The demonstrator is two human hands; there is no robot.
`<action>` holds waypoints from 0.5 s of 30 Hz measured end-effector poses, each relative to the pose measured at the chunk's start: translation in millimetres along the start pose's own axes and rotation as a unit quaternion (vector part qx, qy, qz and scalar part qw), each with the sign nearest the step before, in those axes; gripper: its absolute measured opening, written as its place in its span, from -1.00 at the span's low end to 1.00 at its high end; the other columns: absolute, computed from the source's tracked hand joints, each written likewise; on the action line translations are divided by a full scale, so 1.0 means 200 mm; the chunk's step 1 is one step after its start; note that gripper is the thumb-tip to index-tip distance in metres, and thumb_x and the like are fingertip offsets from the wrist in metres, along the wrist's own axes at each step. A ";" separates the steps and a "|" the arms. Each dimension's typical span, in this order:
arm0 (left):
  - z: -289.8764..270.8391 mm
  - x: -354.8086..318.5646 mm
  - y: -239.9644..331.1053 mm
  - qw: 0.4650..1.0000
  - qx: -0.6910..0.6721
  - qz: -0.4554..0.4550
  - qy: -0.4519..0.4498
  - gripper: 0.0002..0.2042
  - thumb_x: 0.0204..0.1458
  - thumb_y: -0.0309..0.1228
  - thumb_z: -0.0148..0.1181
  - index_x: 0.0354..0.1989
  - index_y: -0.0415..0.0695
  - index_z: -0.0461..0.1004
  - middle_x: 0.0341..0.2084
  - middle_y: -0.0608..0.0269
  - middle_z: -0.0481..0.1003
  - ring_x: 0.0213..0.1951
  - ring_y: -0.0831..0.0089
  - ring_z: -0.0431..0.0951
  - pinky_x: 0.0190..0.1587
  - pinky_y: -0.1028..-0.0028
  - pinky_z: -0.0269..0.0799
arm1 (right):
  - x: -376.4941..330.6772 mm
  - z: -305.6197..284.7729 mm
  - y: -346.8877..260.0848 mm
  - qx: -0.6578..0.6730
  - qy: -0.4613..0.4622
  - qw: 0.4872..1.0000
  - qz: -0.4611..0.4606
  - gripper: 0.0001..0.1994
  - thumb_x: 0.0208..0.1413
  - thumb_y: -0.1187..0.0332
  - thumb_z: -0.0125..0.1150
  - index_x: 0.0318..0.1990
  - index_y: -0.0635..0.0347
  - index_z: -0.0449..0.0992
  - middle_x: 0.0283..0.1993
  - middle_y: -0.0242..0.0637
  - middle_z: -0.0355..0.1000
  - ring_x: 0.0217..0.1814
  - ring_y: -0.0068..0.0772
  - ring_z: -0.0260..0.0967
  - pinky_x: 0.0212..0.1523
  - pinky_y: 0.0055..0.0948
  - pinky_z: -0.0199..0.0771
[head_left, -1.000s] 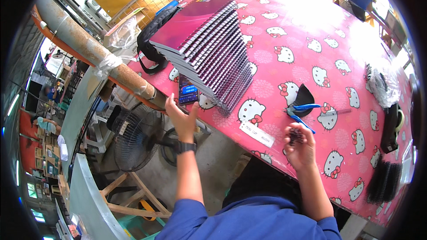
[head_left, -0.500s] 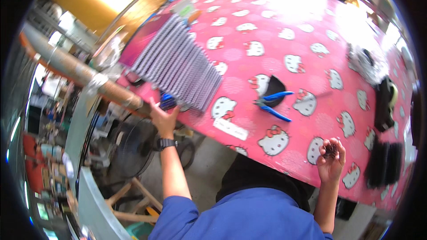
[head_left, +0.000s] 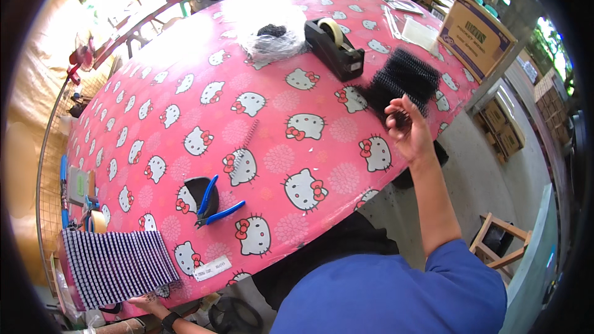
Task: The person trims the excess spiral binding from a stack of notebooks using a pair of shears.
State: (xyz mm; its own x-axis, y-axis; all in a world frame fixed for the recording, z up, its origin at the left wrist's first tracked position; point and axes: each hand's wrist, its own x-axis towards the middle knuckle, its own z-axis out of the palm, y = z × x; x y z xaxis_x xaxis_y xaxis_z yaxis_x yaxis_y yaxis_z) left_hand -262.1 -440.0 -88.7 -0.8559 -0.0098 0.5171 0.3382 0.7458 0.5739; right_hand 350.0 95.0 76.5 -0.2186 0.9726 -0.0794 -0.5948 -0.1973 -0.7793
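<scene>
1. The right hand (head_left: pixel 408 131) is raised over the counter's near right edge, fingers curled around what seems to be a small black comb binding, at the near edge of a heap of black plastic comb bindings (head_left: pixel 401 79).
2. That heap lies just beyond and slightly left of the right hand, touching or nearly touching its fingertips; its long axis runs diagonally from near-left to far-right. The right hand is by far the nearer one.
3. The left hand (head_left: pixel 147 300) rests at the lower left, fingers spread flat against the near edge of a fanned stack of notebooks with white spiral spines (head_left: pixel 117 265); it grips nothing that I can see.
4. The counter (head_left: pixel 185 80) wears a pink plastic cloth printed with white cartoon cats.
5. A white rectangular label (head_left: pixel 212 268) sits on the near edge, just right of the stack.
6. Blue-handled pliers (head_left: pixel 213 205) lie between the two hands, well apart from both.
7. A black tape dispenser (head_left: pixel 333 48) stands left of the heap; a brown cardboard box (head_left: pixel 475 36) with dark print stands off the counter to the right.
</scene>
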 end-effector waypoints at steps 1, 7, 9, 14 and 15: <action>-0.01 -0.02 0.00 0.997 -0.040 0.052 0.028 -0.07 -0.12 -0.01 0.24 0.31 -0.20 -0.17 0.02 -0.20 0.29 -0.06 0.07 0.42 -0.09 0.23 0.40 | 0.04 0.00 -0.04 -0.018 0.009 1.000 -0.024 -0.80 0.07 0.20 0.22 -0.30 0.13 0.48 -0.33 -0.32 0.46 -0.50 -0.59 0.37 -0.72 -0.74 0.13; -0.11 -0.09 0.09 0.988 -0.136 -0.030 0.072 -0.13 -0.01 0.20 0.02 0.29 -0.21 -0.10 -0.02 0.00 0.30 -0.14 0.26 0.39 -0.18 0.38 0.41 | 0.52 0.57 0.05 -0.073 -0.106 0.984 -0.126 -0.80 0.06 0.29 0.23 -0.28 0.24 0.48 -0.46 -0.36 0.40 -0.57 -0.62 0.27 -0.70 -0.72 0.09; -0.11 -0.08 0.10 0.978 -0.187 0.011 0.094 -0.10 -0.04 0.24 0.03 0.28 -0.22 -0.08 -0.13 0.12 0.29 -0.29 0.41 0.33 -0.35 0.49 0.35 | 0.87 0.81 0.05 -0.208 -0.117 0.944 -0.227 -0.75 0.02 0.28 0.25 -0.28 0.32 0.49 -0.56 -0.32 0.39 -0.57 -0.58 0.29 -0.63 -0.65 0.20; 0.04 -0.07 0.10 0.983 -0.155 0.046 0.090 0.09 -0.25 0.45 -0.03 0.29 -0.24 -0.07 -0.02 -0.04 0.24 -0.12 0.18 0.32 -0.02 0.23 0.26 | 1.52 1.05 0.21 -0.702 0.015 0.525 -0.480 -0.38 -0.14 0.05 0.31 0.01 0.33 0.41 -0.21 0.07 0.48 -0.28 -0.05 0.46 -0.25 -0.18 0.43; -0.06 -0.09 0.07 0.978 -0.188 0.018 0.083 0.01 -0.15 0.34 0.01 0.28 -0.26 -0.07 -0.05 -0.02 0.27 -0.12 0.17 0.31 -0.03 0.23 0.27 | 1.39 1.19 0.42 -0.641 -0.007 0.514 -0.571 -0.43 -0.12 0.15 0.32 0.01 0.35 0.39 -0.14 0.09 0.45 -0.17 -0.08 0.43 -0.10 -0.16 0.38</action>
State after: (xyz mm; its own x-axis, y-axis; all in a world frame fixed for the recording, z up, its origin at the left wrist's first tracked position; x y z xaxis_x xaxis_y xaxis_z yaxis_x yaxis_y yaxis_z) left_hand -237.3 -437.2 -82.8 -0.7763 -0.1193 0.6189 0.5136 0.4496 0.7308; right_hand 55.4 319.1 136.3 -0.3036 0.3622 0.8813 0.6538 0.7520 -0.0839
